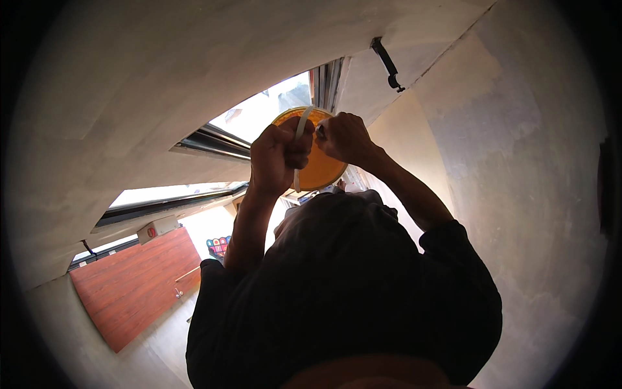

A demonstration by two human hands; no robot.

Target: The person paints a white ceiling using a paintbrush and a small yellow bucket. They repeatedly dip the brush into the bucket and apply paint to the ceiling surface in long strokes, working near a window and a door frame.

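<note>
My left hand (277, 155) is raised in front of me, its fingers wrapped round a pale curved strip (303, 120) that looks like a bucket handle. Behind the hands is a round orange bucket-like container (317, 170) with a yellowish rim; the strip crosses in front of it. My right hand (346, 138) is closed too, close beside the left one and over the container's upper right. A small greyish end shows at its fingers, but what it belongs to is hidden. Both hands are in shadow against bright light.
Dark-framed windows (223, 141) lie behind and to the left of the hands. A black bracket (387, 63) sticks out from the plastered surface above. A red-brown wooden panel door (139, 285) stands at lower left, near a colourful rack-like item (218, 246). Bare plastered wall (518, 194) runs along the right.
</note>
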